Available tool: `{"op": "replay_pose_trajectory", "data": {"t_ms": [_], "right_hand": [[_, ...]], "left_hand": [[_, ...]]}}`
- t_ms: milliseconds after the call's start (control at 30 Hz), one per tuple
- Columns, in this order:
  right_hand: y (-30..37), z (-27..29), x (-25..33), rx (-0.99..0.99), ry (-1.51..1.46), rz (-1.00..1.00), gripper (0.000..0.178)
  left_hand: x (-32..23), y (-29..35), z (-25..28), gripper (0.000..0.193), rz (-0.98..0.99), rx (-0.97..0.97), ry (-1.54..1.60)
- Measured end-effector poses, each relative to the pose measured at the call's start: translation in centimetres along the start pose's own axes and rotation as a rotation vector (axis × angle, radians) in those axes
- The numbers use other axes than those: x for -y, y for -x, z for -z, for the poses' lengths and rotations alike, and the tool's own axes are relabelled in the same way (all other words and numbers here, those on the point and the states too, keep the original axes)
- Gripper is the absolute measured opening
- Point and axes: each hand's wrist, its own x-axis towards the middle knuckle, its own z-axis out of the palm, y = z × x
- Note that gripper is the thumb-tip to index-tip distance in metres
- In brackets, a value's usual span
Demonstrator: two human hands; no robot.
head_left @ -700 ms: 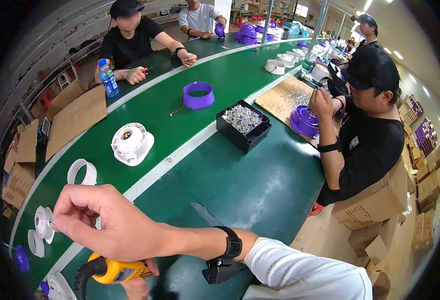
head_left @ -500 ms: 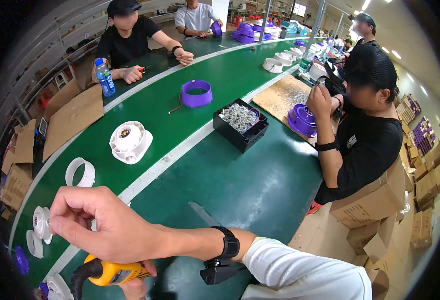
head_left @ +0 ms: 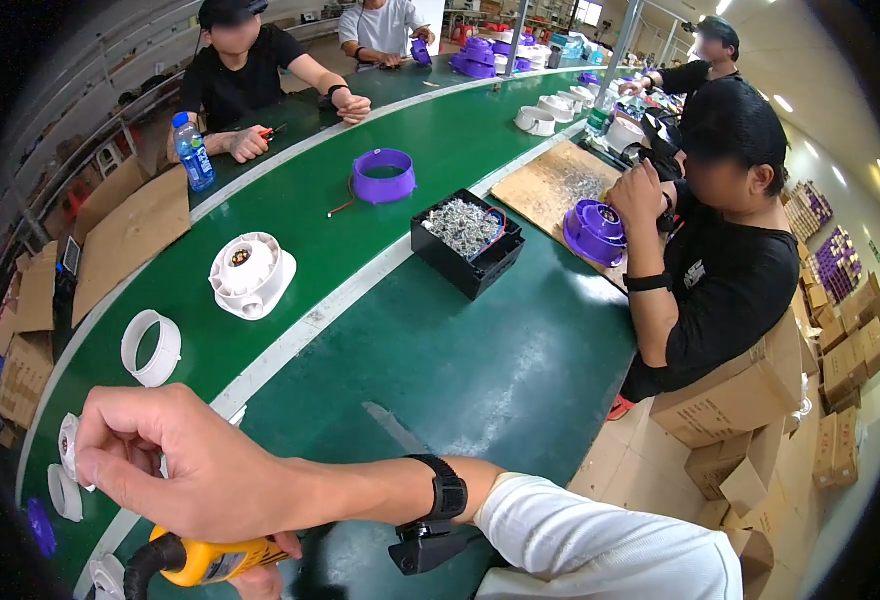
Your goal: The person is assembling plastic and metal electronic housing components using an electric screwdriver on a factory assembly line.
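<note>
My right arm, in a white sleeve with a black wrist strap, crosses from the lower right. My right hand [head_left: 165, 455] is closed in a pinch at the far left, over the belt's near side; what its fingertips hold, if anything, is hidden. Just beyond them is a white round housing [head_left: 67, 445], mostly covered by the fingers. Below my right forearm, my left hand [head_left: 260, 580] is wrapped round a yellow power tool [head_left: 210, 560] with a thick black cord or hose. Only part of that hand shows. A white ring [head_left: 65, 493] lies close to my right fingertips.
On the green belt [head_left: 305, 200] sit a white ring [head_left: 151, 348], a white housing [head_left: 252, 276] and a purple ring [head_left: 383, 177]. A black box of small metal parts [head_left: 467, 243] stands on the table. Co-workers sit opposite and at right, one beside a purple housing [head_left: 595, 232].
My right hand has shifted slightly left and down, covering more of the white housing. The yellow tool sits slightly lower. A farther person at right now stretches an arm toward the belt.
</note>
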Motion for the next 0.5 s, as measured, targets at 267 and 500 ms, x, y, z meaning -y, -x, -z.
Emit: {"op": "replay_pose_trajectory", "data": {"t_ms": [267, 500], "right_hand": [[-0.1, -0.5, 0.6, 0.018, -0.014, -0.023, 0.014], [-0.1, 0.3, 0.7, 0.004, 0.041, -0.01, 0.013]], "left_hand": [[0.5, 0.5, 2.8, 0.085, 0.052, 0.095, -0.017], [1.3, -0.1, 3.0, 0.088, 0.056, 0.101, -0.018]]}}
